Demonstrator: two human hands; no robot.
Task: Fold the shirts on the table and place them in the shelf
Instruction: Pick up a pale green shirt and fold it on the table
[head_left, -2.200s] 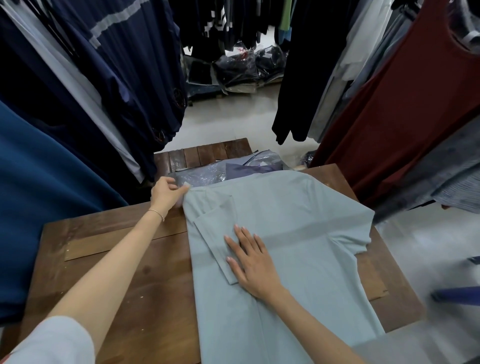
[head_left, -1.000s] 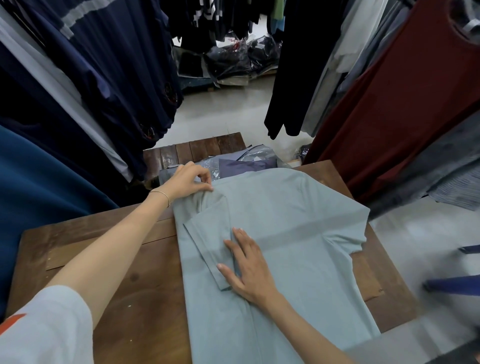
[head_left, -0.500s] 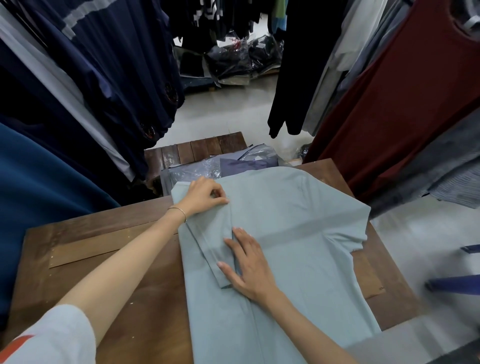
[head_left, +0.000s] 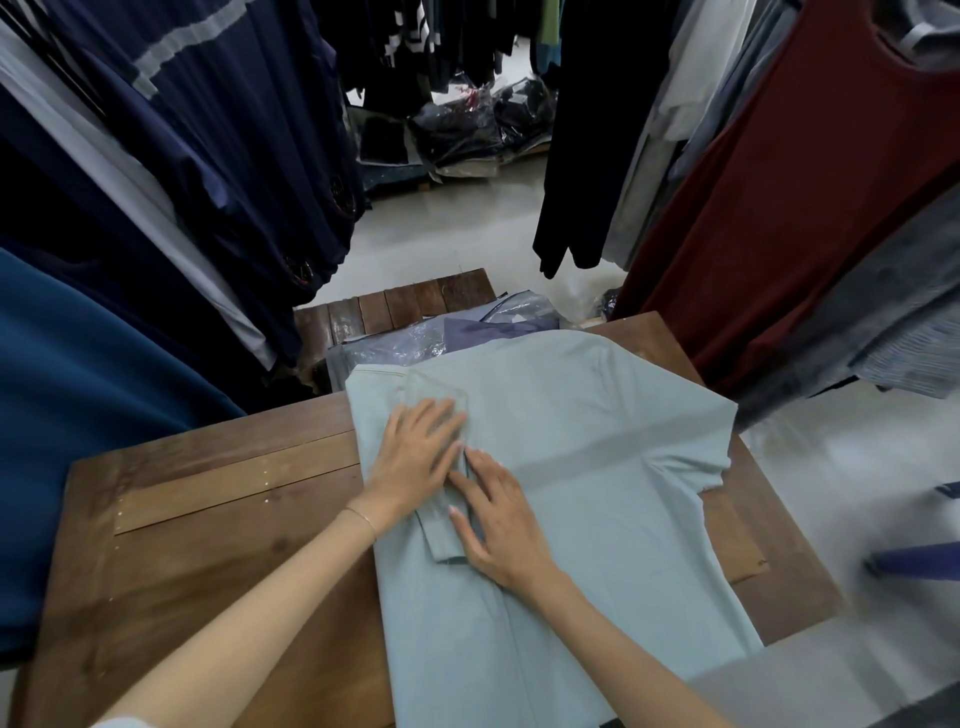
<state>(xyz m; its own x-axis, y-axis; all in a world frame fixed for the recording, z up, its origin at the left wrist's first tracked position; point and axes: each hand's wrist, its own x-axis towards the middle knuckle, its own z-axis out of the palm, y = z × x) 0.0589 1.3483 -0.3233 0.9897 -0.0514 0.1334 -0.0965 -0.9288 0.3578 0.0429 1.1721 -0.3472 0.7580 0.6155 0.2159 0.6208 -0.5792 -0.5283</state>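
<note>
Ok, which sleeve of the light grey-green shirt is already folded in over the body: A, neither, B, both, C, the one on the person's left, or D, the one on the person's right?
C: the left sleeve lies folded over the shirt under the left hand and right hand, while the right sleeve is spread flat on the table.

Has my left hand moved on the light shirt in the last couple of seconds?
Yes. The left hand has come off the shirt's far left corner, towards you and rightwards, and now lies flat on the folded-in sleeve beside the right hand.
</note>
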